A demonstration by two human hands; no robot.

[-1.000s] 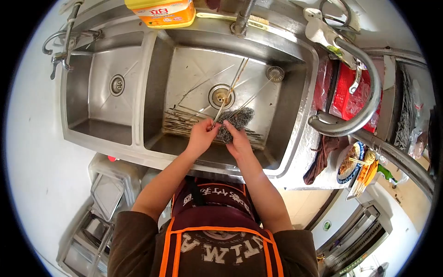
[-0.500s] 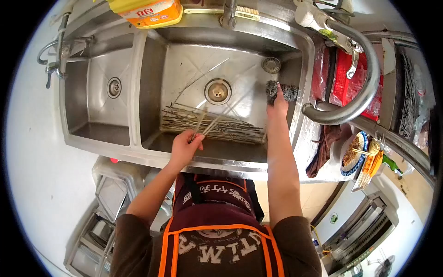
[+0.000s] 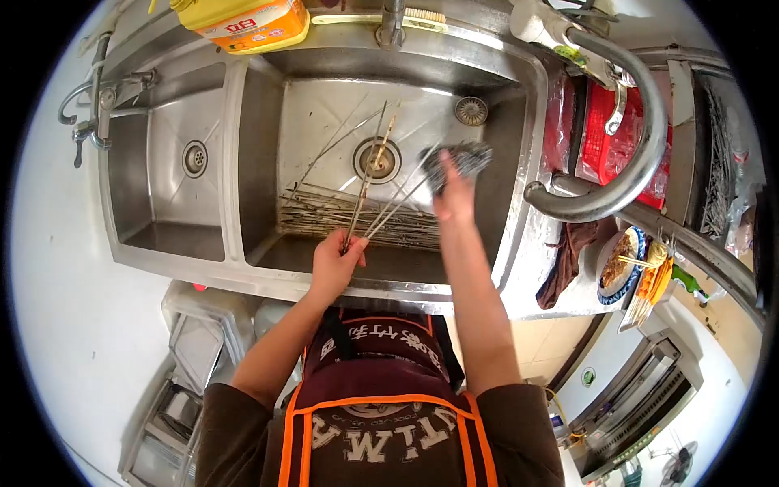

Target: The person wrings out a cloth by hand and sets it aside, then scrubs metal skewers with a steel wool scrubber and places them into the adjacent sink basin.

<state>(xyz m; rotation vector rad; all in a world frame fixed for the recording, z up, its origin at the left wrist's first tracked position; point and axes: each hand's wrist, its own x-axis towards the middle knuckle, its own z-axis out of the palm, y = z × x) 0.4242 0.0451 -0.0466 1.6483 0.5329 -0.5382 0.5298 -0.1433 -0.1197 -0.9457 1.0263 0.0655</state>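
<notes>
My left hand (image 3: 337, 261) is closed around the near ends of a few thin skewers (image 3: 362, 195), which fan out over the drain (image 3: 389, 162) of the large steel sink basin (image 3: 316, 101). In my right hand (image 3: 456, 199) is a grey steel wool scrubber (image 3: 473, 159), blurred by motion. One or two of the held skewers slant toward the scrubber; whether they touch it I cannot tell. A pile of skewers (image 3: 320, 217) lies along the near side of the basin, just beyond my left hand. Some loose skewers (image 3: 324, 150) lie farther back.
A round strainer (image 3: 471, 110) sits in the far right corner. Behind the sink stand a yellow detergent jug (image 3: 243, 24), a brush (image 3: 345, 19) and a faucet (image 3: 392, 32). A thick curved pipe (image 3: 641, 154) arches at right, near a cloth (image 3: 568, 264) and a patterned bowl (image 3: 621, 268).
My right hand has moved left with the scrubber, away from the right basin wall. My left hand has shifted slightly right, and its skewers are spread differently, some pointing more upright across the drain.
</notes>
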